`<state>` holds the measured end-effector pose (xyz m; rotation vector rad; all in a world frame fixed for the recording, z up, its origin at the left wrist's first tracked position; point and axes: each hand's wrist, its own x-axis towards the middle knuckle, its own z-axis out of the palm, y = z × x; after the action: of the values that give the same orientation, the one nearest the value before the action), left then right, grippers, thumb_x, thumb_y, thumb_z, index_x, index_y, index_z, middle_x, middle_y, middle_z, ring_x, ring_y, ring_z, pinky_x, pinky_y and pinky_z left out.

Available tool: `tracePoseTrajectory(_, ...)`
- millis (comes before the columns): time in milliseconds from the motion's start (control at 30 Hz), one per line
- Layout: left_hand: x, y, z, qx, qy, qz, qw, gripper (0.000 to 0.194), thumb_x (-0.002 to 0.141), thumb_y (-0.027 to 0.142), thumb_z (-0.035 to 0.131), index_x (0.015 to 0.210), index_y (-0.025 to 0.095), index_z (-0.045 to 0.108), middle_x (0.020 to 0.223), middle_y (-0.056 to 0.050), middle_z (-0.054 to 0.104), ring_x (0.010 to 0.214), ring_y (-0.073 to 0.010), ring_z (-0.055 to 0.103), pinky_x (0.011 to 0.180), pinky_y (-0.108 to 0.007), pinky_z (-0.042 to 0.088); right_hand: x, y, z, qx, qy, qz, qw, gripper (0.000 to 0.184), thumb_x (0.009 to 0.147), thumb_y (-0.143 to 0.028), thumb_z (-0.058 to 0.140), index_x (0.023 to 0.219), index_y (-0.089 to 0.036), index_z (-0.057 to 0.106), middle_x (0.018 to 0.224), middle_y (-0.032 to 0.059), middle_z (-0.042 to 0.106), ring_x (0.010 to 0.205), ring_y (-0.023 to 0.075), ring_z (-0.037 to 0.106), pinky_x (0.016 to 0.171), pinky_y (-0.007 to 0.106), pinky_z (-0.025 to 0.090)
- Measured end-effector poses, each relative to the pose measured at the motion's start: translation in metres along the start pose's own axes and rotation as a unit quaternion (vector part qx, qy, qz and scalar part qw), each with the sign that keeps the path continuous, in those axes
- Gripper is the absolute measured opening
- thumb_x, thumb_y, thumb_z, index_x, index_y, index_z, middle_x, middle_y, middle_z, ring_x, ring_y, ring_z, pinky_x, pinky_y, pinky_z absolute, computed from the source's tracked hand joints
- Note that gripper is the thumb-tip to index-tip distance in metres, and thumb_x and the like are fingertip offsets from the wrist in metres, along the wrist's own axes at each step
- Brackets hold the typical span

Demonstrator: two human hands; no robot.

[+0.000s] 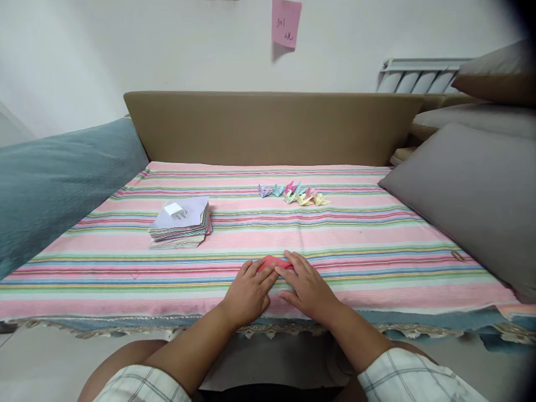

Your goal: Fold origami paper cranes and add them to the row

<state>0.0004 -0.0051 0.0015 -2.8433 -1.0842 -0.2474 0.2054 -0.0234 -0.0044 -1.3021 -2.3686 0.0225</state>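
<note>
Item under inspection: one small, red-pink, folded piece of paper [271, 261], lying on the pink cloth with multicoloured stripes [355, 234]; judged very light, thin and moderately stiff along its folds, easily creased, torn or slid over the fabric; best held lightly by its two ends, or pressed flat near a fold with the finger pads, without hard pinching; position relative to the grip: the paper lies at about one o'clock from the middle of the bare left hand [250, 291] and at about ten o'clock from the middle of the bare right hand [309, 287]; left fingers rest over its left and near portions; right fingertips meet its right end; both thumbs stand apart from the fingers, with no clamping seen; the contact beneath the fingers is hidden; surroundings: from the paper, a thick, squarish stack of pale coloured paper sheets [182, 230] sits at ten o'clock, and a cluster of small, pastel and pink, pointed folded-paper figures [304, 199] lies between twelve and one o'clock, both well apart from the hands
</note>
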Motion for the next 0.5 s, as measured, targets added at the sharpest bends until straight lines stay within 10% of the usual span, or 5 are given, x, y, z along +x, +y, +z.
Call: tracePoseTrajectory(500, -0.0005, -0.0018, 0.0006, 0.003, 0.008, 0.009, 1.000, 0.062, 0.079, 0.025, 0.051, 0.139, 0.024, 0.035, 0.138, -0.004, 0.045, 0.128, -0.0285, 0.031, 0.106, -0.047, 0.022, -0.0045, -0.0017, 0.0060, -0.045, 0.005, 0.073, 0.996, 0.045, 0.079, -0.038, 0.063, 0.120, -0.021, 0.056, 0.141, 0.0155, 0.038, 0.129, 0.0326, 0.035, 0.102, 0.050, 0.036)
